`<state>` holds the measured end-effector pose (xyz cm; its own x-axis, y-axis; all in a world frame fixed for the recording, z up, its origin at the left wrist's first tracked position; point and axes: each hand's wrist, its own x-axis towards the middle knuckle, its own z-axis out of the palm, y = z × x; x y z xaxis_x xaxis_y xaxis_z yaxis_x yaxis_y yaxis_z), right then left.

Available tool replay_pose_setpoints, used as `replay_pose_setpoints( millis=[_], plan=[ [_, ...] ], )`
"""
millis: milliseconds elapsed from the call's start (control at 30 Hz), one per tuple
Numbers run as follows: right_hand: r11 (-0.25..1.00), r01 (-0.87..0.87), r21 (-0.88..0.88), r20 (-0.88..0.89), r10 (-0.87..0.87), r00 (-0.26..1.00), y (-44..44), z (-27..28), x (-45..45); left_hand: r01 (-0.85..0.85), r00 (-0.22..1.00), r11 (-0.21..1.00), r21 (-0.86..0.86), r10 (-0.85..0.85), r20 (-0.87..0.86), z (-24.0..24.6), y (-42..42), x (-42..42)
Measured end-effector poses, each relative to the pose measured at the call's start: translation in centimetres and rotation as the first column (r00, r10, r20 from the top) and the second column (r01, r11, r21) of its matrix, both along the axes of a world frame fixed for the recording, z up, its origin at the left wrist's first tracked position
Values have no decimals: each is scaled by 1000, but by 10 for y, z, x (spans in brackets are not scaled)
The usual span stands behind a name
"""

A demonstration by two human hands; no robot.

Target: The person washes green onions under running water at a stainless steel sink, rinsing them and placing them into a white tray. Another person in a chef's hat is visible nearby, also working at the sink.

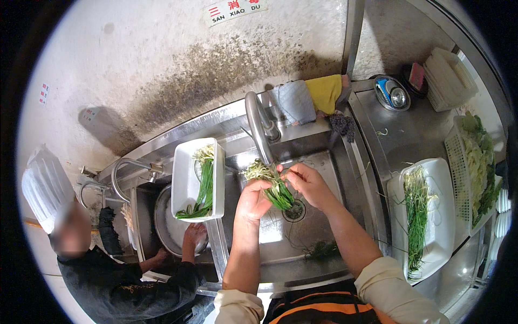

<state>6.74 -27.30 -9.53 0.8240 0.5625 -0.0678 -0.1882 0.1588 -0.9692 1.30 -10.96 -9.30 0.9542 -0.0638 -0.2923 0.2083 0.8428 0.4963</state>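
Observation:
My left hand (255, 198) holds a bunch of thin green-stalked vegetables (279, 194), probably chives or small scallions, around its middle. Their pale ends point up and left, the green ends down and right. My right hand (307, 182) is at the bunch's right side, thumb and fingertips pinched together on its stalks. Directly above stands the curved steel faucet (257, 125), its spout end close over the bunch. Both hands are inside the steel sink (319, 227), over the round drain (294, 211). Loose green scraps (321, 249) lie on the sink floor.
Left, a white tub (180, 162) with more stalks sits across the sink divider. Beyond it a co-worker (133, 283) reaches into a large metal basin (162, 222). Right stand another white tub (441, 243) of stalks and a basket of leafy greens (461, 178). Cloths (294, 101) hang behind.

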Motion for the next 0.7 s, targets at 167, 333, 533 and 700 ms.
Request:
replay_pose_setpoints(
  millis=[167, 333, 533, 700],
  plan=[
    [933, -34, -358, 153, 95, 984, 5, 1, -18, -54, 997, 993, -104, 47, -63, -2, 1, 5],
    [952, 90, -292, 222, -24, 975, 11, 4, -7, -14, 998, 978, 206, 27, -59, 12, -8, 4],
    [988, 84, -126, 175, -61, 983, 11, -2, 9, -102, 985, 975, 198, 126, -115, 10, -8, 10],
    [991, -128, -45, -18, 127, 992, 16, -22, 0, -145, 984, 987, -73, 137, -111, -6, 18, 20]
  ],
)
